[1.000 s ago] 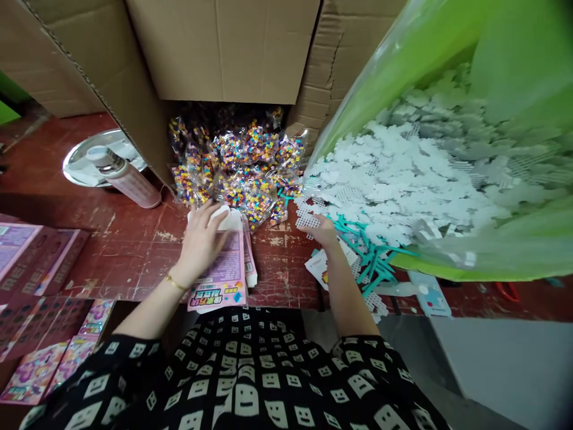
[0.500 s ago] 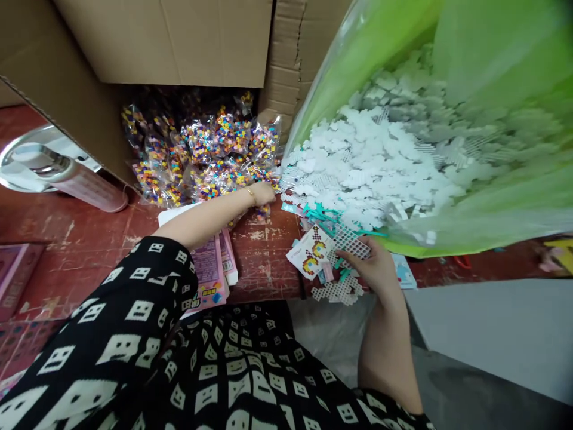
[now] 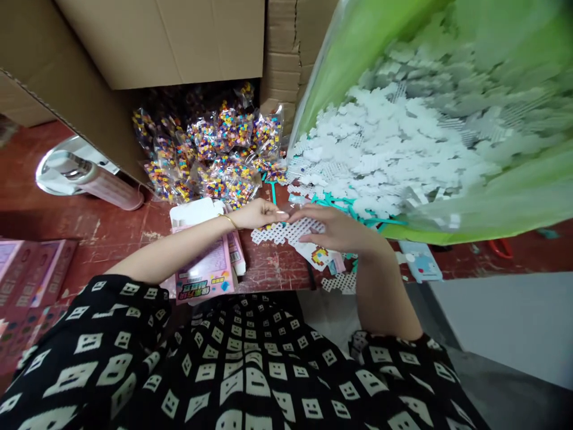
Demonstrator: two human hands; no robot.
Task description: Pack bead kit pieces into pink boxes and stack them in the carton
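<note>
My left hand point(image 3: 258, 214) is closed over the table, fingertips almost meeting those of my right. A few coloured specks show under its fingers, but what it holds is hidden. My right hand point(image 3: 338, 230) pinches a white grid pegboard point(image 3: 308, 227) between thumb and fingers. Another white grid piece point(image 3: 271, 234) lies just below my left hand; whether the two are joined I cannot tell. Partly under my right hand is a printed pattern card point(image 3: 319, 257). Nearer me, a further grid piece point(image 3: 341, 282) rests at the table edge.
Bags of coloured beads point(image 3: 224, 179) fill a cardboard box point(image 3: 192, 48) ahead. To the right, a green-lined bag point(image 3: 447, 230) holds heaped white pegboards point(image 3: 403, 155). Teal plastic sticks point(image 3: 335, 202) lie before it. Pink boxes point(image 3: 206, 275), a bottle point(image 3: 111, 188) and a red ring point(image 3: 500, 248) are on the table.
My left hand has drawn back from the bead bags toward my right hand. My right hand has moved left and up with the grid pegboard, covering part of the pattern card.
</note>
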